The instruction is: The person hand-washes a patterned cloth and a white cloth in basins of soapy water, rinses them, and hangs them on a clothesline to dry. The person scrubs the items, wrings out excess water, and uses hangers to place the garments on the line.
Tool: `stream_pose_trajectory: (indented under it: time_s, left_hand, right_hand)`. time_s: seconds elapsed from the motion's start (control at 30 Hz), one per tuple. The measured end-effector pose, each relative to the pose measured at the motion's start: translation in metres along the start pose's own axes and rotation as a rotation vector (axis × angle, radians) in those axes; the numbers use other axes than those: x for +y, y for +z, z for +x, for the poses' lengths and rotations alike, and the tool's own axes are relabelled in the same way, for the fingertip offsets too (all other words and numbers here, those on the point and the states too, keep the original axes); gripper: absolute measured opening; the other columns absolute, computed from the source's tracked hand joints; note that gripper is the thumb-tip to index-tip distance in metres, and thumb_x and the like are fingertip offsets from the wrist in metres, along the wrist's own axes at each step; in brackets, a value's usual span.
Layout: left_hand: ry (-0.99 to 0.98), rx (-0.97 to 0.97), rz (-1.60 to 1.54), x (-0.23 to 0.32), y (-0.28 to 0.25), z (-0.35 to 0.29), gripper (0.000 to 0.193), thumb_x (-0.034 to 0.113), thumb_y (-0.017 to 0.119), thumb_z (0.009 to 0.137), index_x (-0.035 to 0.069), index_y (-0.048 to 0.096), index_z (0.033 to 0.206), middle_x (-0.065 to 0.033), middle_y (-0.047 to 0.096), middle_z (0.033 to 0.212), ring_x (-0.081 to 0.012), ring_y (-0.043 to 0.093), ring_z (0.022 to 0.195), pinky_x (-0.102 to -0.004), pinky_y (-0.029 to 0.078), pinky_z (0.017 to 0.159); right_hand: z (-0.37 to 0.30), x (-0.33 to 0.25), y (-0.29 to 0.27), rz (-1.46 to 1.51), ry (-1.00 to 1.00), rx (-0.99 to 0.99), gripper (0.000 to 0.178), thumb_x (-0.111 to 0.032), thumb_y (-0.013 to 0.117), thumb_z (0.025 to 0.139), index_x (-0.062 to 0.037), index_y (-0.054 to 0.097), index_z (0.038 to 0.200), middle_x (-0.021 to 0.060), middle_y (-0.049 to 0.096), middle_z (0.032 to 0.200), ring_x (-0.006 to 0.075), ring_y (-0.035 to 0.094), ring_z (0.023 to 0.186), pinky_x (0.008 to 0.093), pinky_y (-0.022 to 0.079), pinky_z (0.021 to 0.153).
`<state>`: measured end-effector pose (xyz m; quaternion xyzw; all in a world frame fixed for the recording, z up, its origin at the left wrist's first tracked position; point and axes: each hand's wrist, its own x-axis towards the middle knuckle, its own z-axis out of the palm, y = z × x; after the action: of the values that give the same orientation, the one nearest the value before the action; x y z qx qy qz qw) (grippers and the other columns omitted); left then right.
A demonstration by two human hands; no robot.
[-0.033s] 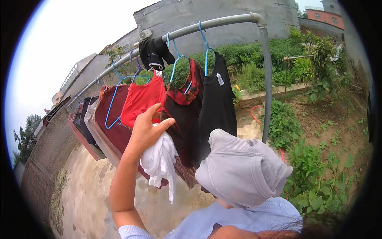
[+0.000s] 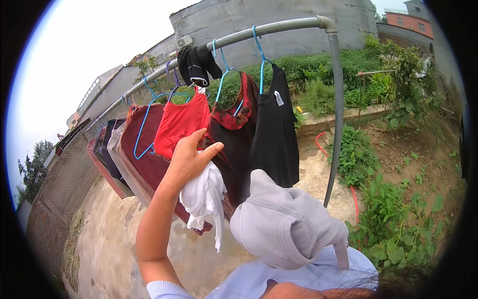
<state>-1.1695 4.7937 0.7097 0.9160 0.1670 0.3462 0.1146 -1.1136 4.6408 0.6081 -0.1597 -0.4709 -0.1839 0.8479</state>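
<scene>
My left hand [image 2: 186, 159] is raised in front of a curved metal clothes rail [image 2: 279, 27] and grips a crumpled white garment [image 2: 204, 199] that hangs down below the palm. The hand is right beside a red top [image 2: 181, 122] on a blue hanger [image 2: 144, 124]. A grey ribbed garment [image 2: 284, 224] lies bunched over a light blue cloth [image 2: 298, 276] at the lower edge. A patch of skin [image 2: 294, 292] shows beneath it; whether that is my right hand and what it holds is hidden.
On the rail hang a black top [image 2: 274, 134], a dark red-patterned garment [image 2: 234, 134], a maroon one [image 2: 144, 164] and a black cloth [image 2: 196, 65]. The rail's post [image 2: 337, 124] stands right of them. Green plants [image 2: 393, 224] and a red hose [image 2: 354, 199] lie right, wet concrete [image 2: 109, 234] left.
</scene>
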Motion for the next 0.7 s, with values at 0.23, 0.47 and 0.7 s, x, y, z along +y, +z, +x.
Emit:
stream_pose_trajectory:
  time_s: [0.23, 0.47, 0.7]
  left_hand:
    - [-0.038, -0.052, 0.147, -0.033, -0.023, 0.001, 0.036, 0.024, 0.056, 0.086, -0.007, 0.049, 0.071, -0.0264, 0.048, 0.063, -0.0394, 0.049, 0.059, -0.0438, 0.037, 0.055]
    - [0.022, -0.033, 0.167, -0.068, -0.065, 0.01, 0.028, 0.019, 0.056, 0.086, -0.007, 0.052, 0.079, -0.0256, 0.051, 0.067, -0.0403, 0.051, 0.064, -0.043, 0.038, 0.059]
    - [0.021, -0.093, 0.121, -0.076, -0.076, 0.014, 0.027, 0.019, 0.057, 0.086, -0.006, 0.051, 0.078, -0.0245, 0.048, 0.064, -0.0388, 0.048, 0.061, -0.0422, 0.037, 0.057]
  right_hand:
    - [-0.018, 0.103, 0.047, -0.431, -0.165, -0.202, 0.035, -0.021, 0.059, 0.086, -0.003, 0.053, 0.115, 0.013, 0.058, 0.111, 0.03, 0.056, 0.103, 0.0393, 0.043, 0.091]
    - [-0.023, 0.161, 0.032, -0.617, -0.058, -0.405, 0.027, -0.015, 0.063, 0.079, -0.0059, 0.06, 0.104, 0.0138, 0.061, 0.101, 0.0357, 0.057, 0.094, 0.0418, 0.045, 0.083]
    - [-0.048, 0.166, -0.022, -0.703, 0.013, -0.125, 0.035, -0.012, 0.059, 0.086, -0.0014, 0.051, 0.119, 0.0127, 0.057, 0.114, 0.0239, 0.057, 0.103, 0.0323, 0.046, 0.089]
